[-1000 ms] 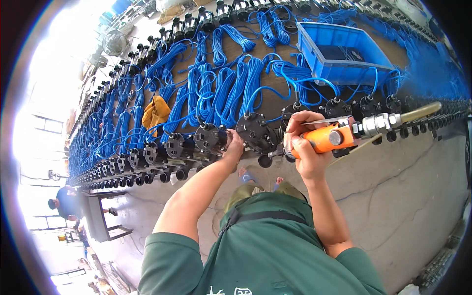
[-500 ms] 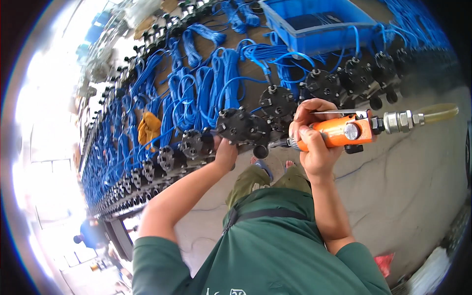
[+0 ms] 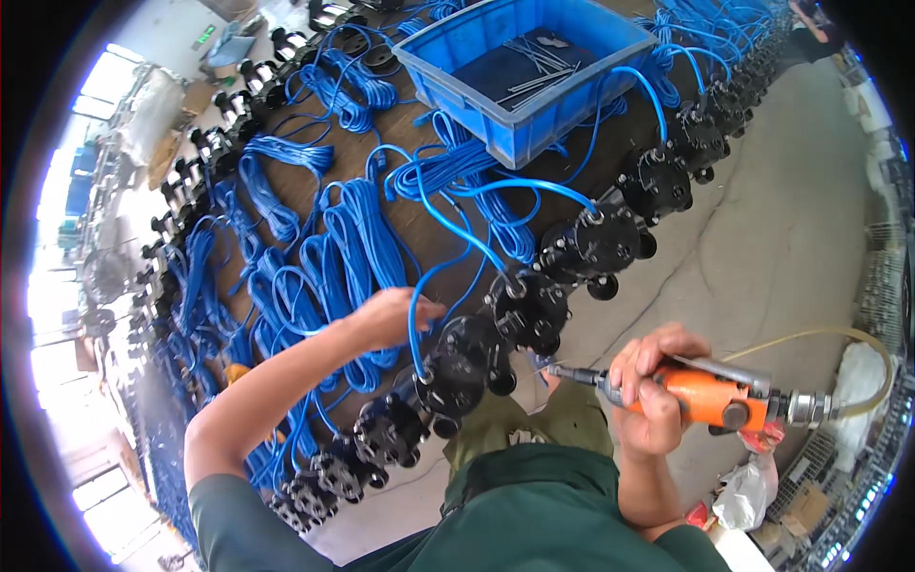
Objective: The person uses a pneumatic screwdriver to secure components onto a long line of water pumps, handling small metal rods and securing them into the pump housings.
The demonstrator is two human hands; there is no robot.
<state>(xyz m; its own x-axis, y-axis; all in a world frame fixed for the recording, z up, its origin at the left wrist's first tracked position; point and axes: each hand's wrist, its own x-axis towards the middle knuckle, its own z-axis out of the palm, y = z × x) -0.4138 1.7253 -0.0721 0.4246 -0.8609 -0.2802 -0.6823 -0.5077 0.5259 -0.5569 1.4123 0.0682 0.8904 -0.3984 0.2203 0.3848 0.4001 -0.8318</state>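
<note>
Well, my right hand (image 3: 658, 381) is closed around the orange driver (image 3: 710, 396), fingers curled over its body, close to the metal lever (image 3: 729, 370). I take that grip to keep the lever within reach while steadying the weight. The driver sits level, out over the floor in front of me, its slim tip (image 3: 572, 374) pointing left at the row of housings, near them but seemingly apart. Its hose (image 3: 882, 357) leaves from the back end, which probably keeps it clear of the row.

My left hand (image 3: 396, 316) reaches across the row, above the coils (image 3: 357, 243) and next to a looped cable (image 3: 414, 329). The fingertips are partly hidden, so I can't tell whether they pinch anything.

Between my hands stand the black housings: one (image 3: 462, 367) nearest the left hand, another (image 3: 534, 310) just beyond it. They line the tabletop (image 3: 396, 133) edge, presumably so each is easy to get at from this side. Their cables lead inward, bundled, I'd guess, against tangling.

Farther in, the blue bin (image 3: 457, 105) rests among the coils, its walls likely keeping the loose rods (image 3: 543, 67) together.
</note>
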